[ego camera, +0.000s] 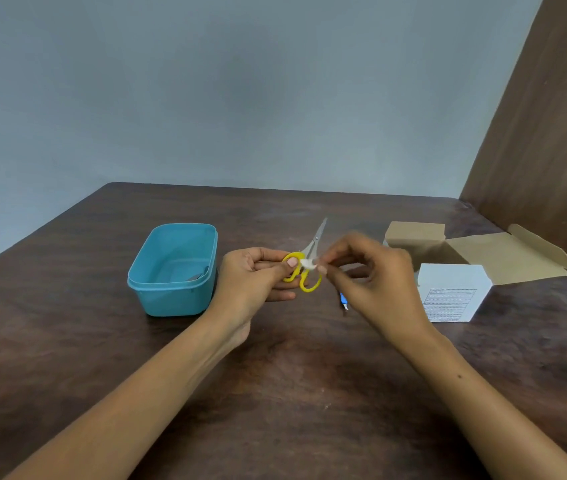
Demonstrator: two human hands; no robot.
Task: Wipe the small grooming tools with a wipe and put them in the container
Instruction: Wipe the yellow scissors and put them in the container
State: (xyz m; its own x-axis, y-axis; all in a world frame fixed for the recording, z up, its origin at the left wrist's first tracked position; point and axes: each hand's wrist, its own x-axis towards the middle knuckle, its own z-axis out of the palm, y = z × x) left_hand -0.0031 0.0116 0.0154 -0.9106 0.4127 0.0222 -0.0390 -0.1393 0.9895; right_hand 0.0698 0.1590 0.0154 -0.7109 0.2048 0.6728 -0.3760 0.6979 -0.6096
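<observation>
My left hand (pixel 254 275) holds small scissors (pixel 310 258) by their yellow handles, the grey blades pointing up and away. My right hand (pixel 368 275) pinches a small white wipe (pixel 308 264) against the scissors where the handles meet the blades. A teal plastic container (pixel 171 271) stands open just left of my left hand, with a dark grey tool partly visible inside. On the table below my right hand lies a thin tool with a blue handle (pixel 343 300), mostly hidden by the hand.
An open cardboard box (pixel 455 271) with white sides and raised brown flaps sits to the right of my hands. A brown wooden panel (pixel 545 133) rises at the far right. The dark wooden table (pixel 292 393) ends at a grey wall.
</observation>
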